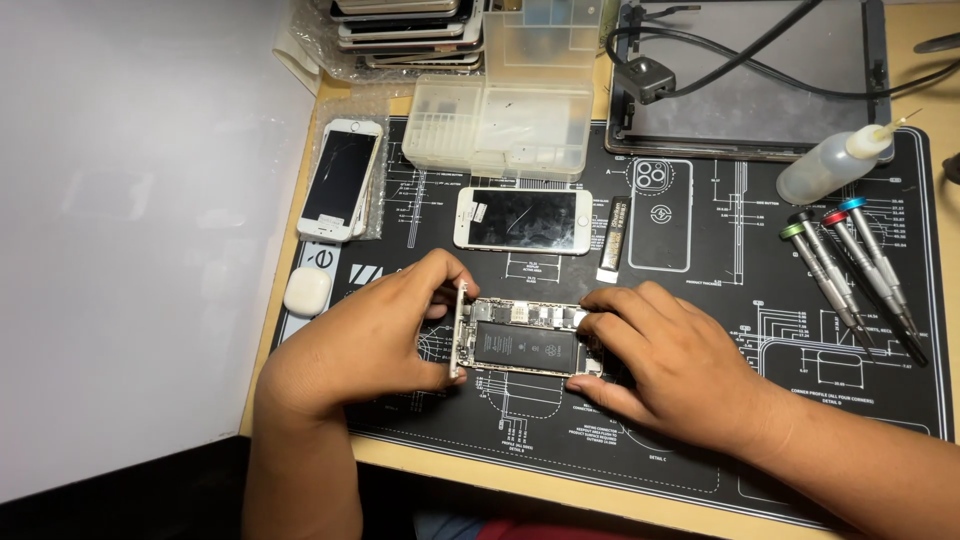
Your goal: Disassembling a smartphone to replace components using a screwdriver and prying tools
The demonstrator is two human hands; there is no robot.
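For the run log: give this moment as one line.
left hand: lifts screen edge | right hand: steadies opened phone | mat: screwdrivers idle

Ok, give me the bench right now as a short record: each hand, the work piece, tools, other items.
left hand: grips the lifted screen panel at the opened phone's left end
right hand: holds the right end of the opened phone, battery showing
surface: black repair mat
tools: three screwdrivers, squeeze bottle
other: white phone, cracked phone, clear parts box, white earbud case
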